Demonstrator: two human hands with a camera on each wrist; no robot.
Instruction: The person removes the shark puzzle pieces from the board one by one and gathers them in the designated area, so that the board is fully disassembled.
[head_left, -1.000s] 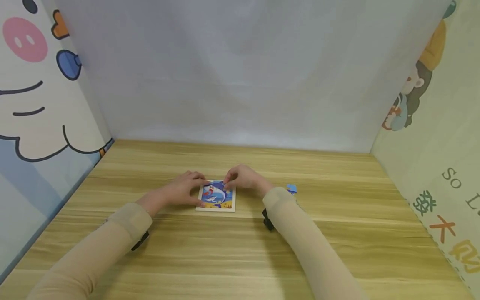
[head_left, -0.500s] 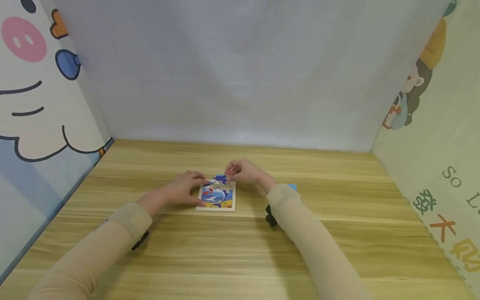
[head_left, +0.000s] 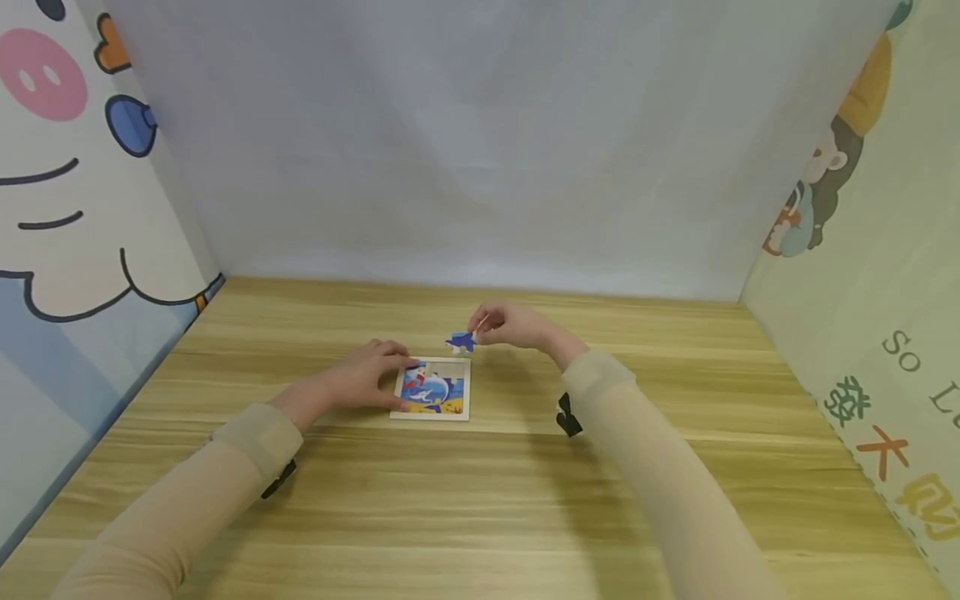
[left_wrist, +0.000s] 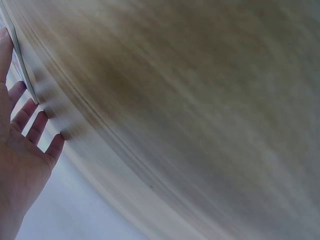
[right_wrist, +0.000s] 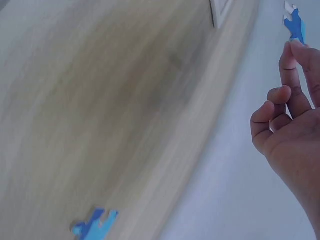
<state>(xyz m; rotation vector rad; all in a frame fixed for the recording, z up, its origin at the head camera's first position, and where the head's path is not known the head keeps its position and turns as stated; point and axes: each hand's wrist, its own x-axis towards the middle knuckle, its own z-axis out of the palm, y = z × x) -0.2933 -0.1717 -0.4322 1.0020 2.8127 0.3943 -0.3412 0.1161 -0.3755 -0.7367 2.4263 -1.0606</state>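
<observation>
A small square jigsaw puzzle in a pale frame (head_left: 431, 419) lies on the table, with a sea picture of a white and blue whale. Its upper right shows a bare, wood-coloured patch. My left hand (head_left: 362, 377) rests at the frame's left side, fingers extended, thumb near the lower left corner and index finger near the top. Beyond the frame's top right, my right hand (head_left: 517, 327) pinches a blue and white puzzle piece (head_left: 461, 342) between thumb and index finger. The right wrist view shows this pinch from the palm side, other fingers curled loosely.
Another blue puzzle piece (right_wrist: 95, 227) lies on the table in the right wrist view; the right sleeve (head_left: 637, 433) hides it in the head view. A pale curtain (head_left: 480, 150) hangs behind the wooden table (head_left: 420, 508), with printed cartoon panels at both sides.
My right hand has lifted the blue piece from the puzzle's upper right and carried it up and right, baring the patch beneath. The left hand has stayed at the frame.
</observation>
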